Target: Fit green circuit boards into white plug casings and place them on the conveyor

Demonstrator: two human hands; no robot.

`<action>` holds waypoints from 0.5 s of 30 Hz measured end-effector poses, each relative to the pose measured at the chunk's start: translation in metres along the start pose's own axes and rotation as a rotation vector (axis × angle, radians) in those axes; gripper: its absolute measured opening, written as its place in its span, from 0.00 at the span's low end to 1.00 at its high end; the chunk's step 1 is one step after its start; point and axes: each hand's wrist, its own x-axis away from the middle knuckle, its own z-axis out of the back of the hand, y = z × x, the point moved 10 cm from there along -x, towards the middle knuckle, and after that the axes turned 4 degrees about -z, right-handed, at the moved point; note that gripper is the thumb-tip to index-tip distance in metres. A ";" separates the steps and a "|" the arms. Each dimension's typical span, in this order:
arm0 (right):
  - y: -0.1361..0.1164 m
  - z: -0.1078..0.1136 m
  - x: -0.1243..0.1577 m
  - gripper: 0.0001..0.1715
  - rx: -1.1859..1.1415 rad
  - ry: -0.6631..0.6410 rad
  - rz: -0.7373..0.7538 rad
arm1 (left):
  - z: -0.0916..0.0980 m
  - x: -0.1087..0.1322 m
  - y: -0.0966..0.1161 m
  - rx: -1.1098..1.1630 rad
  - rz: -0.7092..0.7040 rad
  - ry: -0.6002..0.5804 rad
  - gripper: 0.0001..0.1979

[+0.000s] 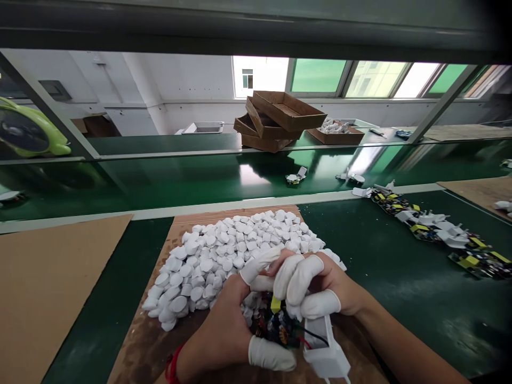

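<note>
My left hand (236, 325), with white finger covers and a red cord at the wrist, is closed around the edges of a circuit board (278, 325). The board carries a yellow block-shaped part, and dark and red wires join it to a white plug housing (326, 352) with metal pins, which hangs at its right. Over the top of the board my right hand (316, 280) is closed, its covered fingers curled inward. What those fingertips pinch is largely hidden; a bit of white shows beneath them. Behind both hands lies a heap of small white caps (224, 250).
The heap rests on brown cardboard (136, 341) over a green bench. More circuit boards with white housings (432, 224) lie in a row at the right. Beyond a pale rail, a green belt (192, 181) carries a few units. Brown trays (280, 114) are stacked behind; a green fan (32, 128) stands left.
</note>
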 end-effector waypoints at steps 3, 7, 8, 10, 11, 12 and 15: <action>0.010 -0.008 0.003 0.25 0.000 -0.079 -0.123 | 0.003 0.002 0.008 -0.060 -0.068 0.011 0.47; 0.003 -0.018 0.001 0.20 0.102 -0.183 -0.070 | 0.000 0.003 0.017 -0.105 -0.154 -0.029 0.49; 0.000 -0.019 0.000 0.18 0.121 -0.182 -0.043 | 0.000 0.003 0.017 -0.111 -0.158 -0.035 0.50; -0.003 -0.018 -0.003 0.18 0.146 -0.169 -0.005 | 0.005 0.003 0.012 -0.144 -0.134 -0.016 0.52; -0.002 -0.017 -0.003 0.17 0.151 -0.157 0.001 | 0.008 0.003 0.007 -0.162 -0.109 0.001 0.54; -0.001 -0.015 -0.004 0.17 0.155 -0.140 -0.002 | 0.011 0.003 0.003 -0.174 -0.083 0.016 0.55; 0.007 -0.009 -0.002 0.17 0.148 -0.103 -0.027 | 0.011 0.004 -0.004 -0.149 -0.034 0.003 0.57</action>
